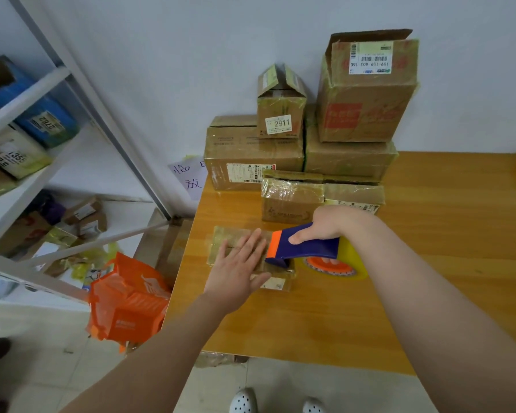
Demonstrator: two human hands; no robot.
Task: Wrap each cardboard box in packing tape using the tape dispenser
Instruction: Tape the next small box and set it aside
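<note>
Just below the middle of the frame, the left hand (239,265) lies flat, fingers straight and slightly spread, on top of a low, flat cardboard box (221,236), pressing it onto the wooden table (444,248). Immediately to its right, the right hand (325,226) curls its fingers round the blue handle of the tape dispenser (301,247). The dispenser's orange front edge sits at the box's right end, and the yellowish tape roll (353,262) sits behind it over the table. We cannot make out whether a strip of tape runs from the tool onto the box.

We judge this box light enough to skid when the tape is pulled, so it needs the flat palm holding it down. Its top looks glossy with film already laid, so we expect it to be slippery under the fingers. The wide faces probably give a little in the middle, while the edges and corners are stiffer. To turn it, we would take it across its short sides, thumb on one edge and fingers on the other. The dispenser is best held by the handle alone, clear of the cutting edge at the front.

Behind the hands, at centre, stand two small taped boxes (292,201). Beyond them a taller stack of cartons (367,93) rises against the wall in the upper right. A metal shelf (27,93) with parcels fills the left side, and an orange bag (128,302) sits at lower left.
</note>
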